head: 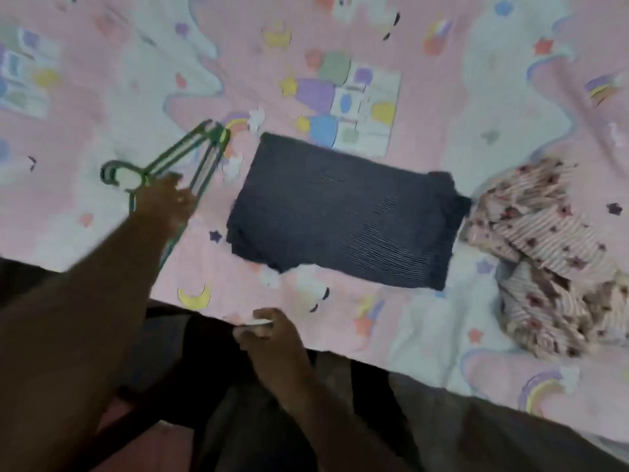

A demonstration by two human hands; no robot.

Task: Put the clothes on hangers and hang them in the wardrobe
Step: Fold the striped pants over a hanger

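- Left hand (170, 199) is out at about 9 o'clock, right on the green hangers (177, 165). The fingers look curled round the frames just below the hooks, but it's blurry, so I'd call it a likely grip, not a sure one.
- Looks like more than one hanger stacked together. For this step I'd peel off just one, holding near the neck so the others don't drag along.
- Right hand (269, 338) sits at roughly 6 o'clock on the bed's near edge, fingers curled, apparently pinching something small and pale. Can't tell what it is.
- The clothes: a folded dark garment (343, 212) lies flat dead centre, just to the 3 o'clock side of the hangers and not touching them. A crumpled striped floral garment (544, 253) is bunched at 3 to 4 o'clock, right up against the dark one's far corner.
- I'd unfold the dark one first and find the neckline before bringing the hanger in. Feeding it up through the hem saves stretching the collar.
- Hard to make out: whether the dark piece is a top or trousers, since it's folded shut. How many hangers is a guess too.
- The wardrobe isn't in shot at all. All you get is the pink patterned bedsheet (425, 335).
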